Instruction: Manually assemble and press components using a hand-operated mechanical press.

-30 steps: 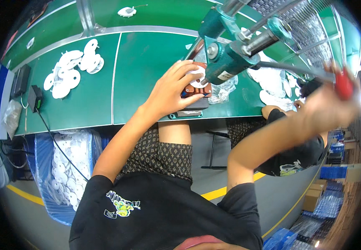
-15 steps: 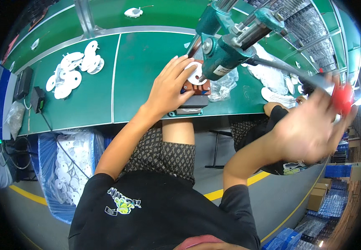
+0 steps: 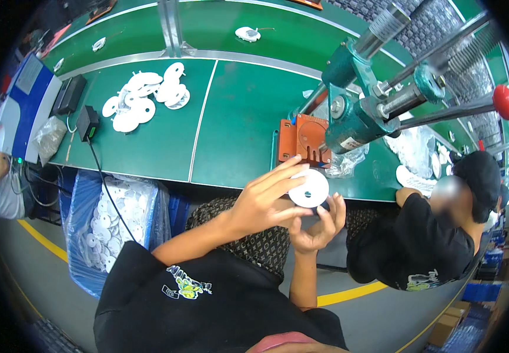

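Note:
A round white plastic disc [image 3: 318,189] with a hole near its middle is held up in front of the bench edge. My left hand [image 3: 264,199] grips the disc from the left, fingers along its upper and lower rim. From below, my right hand [image 3: 320,228] pinches its lower right edge between thumb and fingers. Just beyond the disc sits an orange-brown fixture [image 3: 312,138] with a round recess and slots, nothing white in it. Above the fixture stands a green hand press [image 3: 360,120], its lever ending in a red ball knob [image 3: 504,102].
White discs [image 3: 143,110] lie heaped on the green bench [image 3: 178,141] at left. A blue-lined bin [image 3: 81,259] below holds many more. A black adapter [image 3: 88,122] trails a cable. A person in black [image 3: 413,241] sits close on the right, beside clear bags [image 3: 410,147].
My right hand has let go of the press lever and come down to the disc. My left hand has lifted the disc out of the fixture toward me. The view has shifted.

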The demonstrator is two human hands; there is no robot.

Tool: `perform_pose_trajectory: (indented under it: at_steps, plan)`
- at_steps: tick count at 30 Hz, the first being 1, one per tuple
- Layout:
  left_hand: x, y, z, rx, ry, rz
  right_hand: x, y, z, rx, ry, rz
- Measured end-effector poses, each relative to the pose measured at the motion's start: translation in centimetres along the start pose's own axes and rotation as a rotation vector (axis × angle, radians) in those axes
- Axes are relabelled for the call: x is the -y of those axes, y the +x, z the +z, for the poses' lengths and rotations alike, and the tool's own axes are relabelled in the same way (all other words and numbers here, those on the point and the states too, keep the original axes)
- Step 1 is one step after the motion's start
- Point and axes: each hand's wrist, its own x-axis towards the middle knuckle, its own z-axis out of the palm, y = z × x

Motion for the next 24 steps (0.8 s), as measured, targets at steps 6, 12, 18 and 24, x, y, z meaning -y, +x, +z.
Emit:
perform_pose_trajectory:
  at_steps: [6, 12, 18, 24]
  plan:
    - [-1.1, -0.8, -1.9, 0.193, -0.837, -0.677, 0.2, 1.9, -0.1, 0.149, -0.074, -0.045]
    - [-1.3, -2.8, -1.9, 0.077, -1.000, -0.855, 0.6, 1.9, 1.3, 0.141, 0.034, -0.017]
    - [3.1, 1.6, -7.3, 0.009, 0.403, -0.258, -6.2, 5.0, -3.1, -0.273, -0.246, 0.134]
    - [19.3, -0.3, -15.2, -0.042, 0.968, -0.386, -25.9, 8.9, -2.9, -0.050, -0.607, 0.269]
